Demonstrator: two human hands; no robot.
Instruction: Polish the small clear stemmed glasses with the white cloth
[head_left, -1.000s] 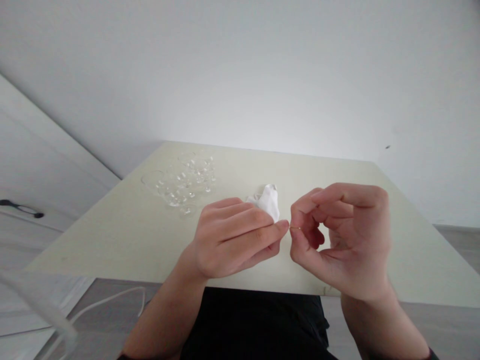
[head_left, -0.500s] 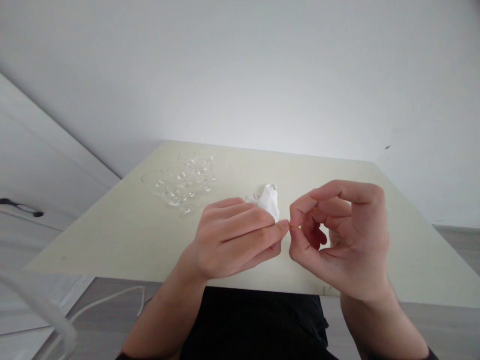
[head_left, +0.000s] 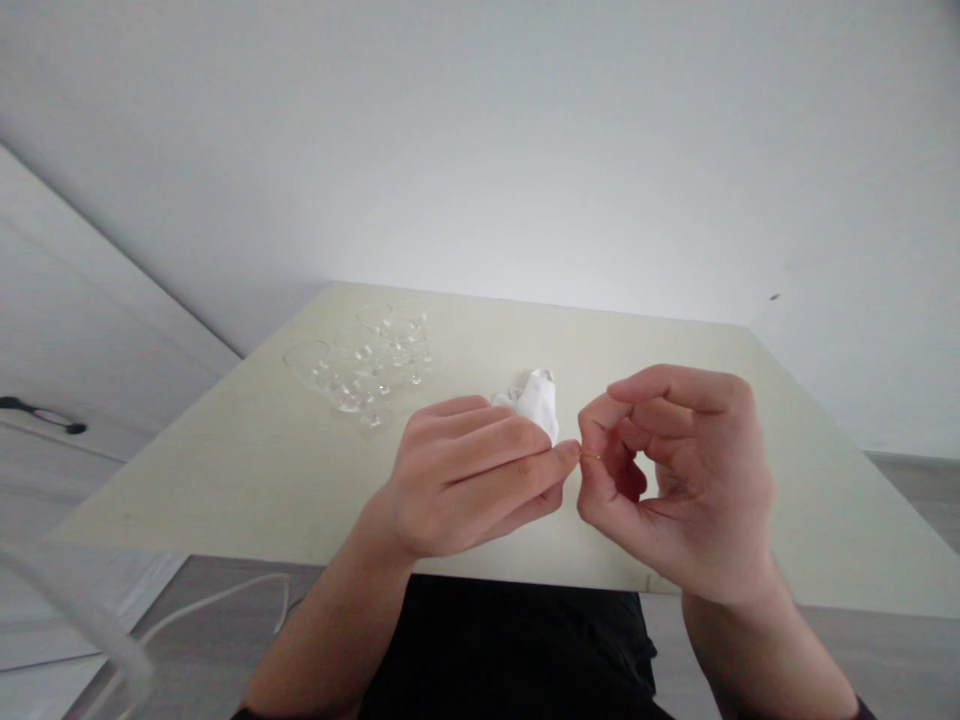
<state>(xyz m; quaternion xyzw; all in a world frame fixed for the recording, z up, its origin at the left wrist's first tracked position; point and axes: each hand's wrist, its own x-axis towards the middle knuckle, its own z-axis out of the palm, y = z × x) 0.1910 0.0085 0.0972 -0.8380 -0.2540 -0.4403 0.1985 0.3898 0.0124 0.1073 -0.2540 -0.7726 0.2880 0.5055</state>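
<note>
My left hand (head_left: 480, 475) is closed, its fingers pressed together and its thumb below, with the tips pointing right. What it pinches, if anything, is hidden. Touching or nearly touching those tips, my right hand (head_left: 682, 480) has its thumb and index finger pinched on a thin, golden, needle-like thing (head_left: 592, 457), with the other fingers curled. A crumpled white cloth (head_left: 538, 402) shows just beyond my left hand, which covers its lower part; I cannot tell whether the hand touches it.
Several clear glass-like pieces (head_left: 375, 370) form a cluster on the pale table (head_left: 247, 480) at the back left. A white wall (head_left: 525, 150) rises behind the table. At the left are a white cabinet with a dark handle (head_left: 45, 415) and a white cable (head_left: 210, 595).
My right hand has turned slightly and shifted a little left, its fingers curled a bit more. More of the thin golden thing shows. My left hand is nearly still.
</note>
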